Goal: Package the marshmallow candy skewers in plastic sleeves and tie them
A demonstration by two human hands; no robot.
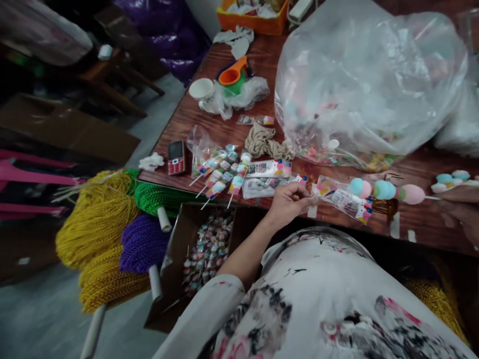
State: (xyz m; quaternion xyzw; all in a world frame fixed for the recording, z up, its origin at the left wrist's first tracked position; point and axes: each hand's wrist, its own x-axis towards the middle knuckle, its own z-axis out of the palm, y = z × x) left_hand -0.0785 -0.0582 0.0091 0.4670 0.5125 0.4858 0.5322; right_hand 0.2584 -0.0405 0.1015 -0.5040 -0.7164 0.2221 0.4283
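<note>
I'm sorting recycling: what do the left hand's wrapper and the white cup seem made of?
Wrapper: probably thin, glossy plastic film, being see-through and printed. Cup: perhaps glazed ceramic, given its smooth white surface, though plastic is possible.

A reddish-brown table [230, 132] is stretching from the top centre of the frame to its right edge. Grey floor [45, 324] is spreading across the lower left, a wooden stool [99, 73] is standing upper left, and dim light is greying the pale wall [204, 19] near the top.
</note>
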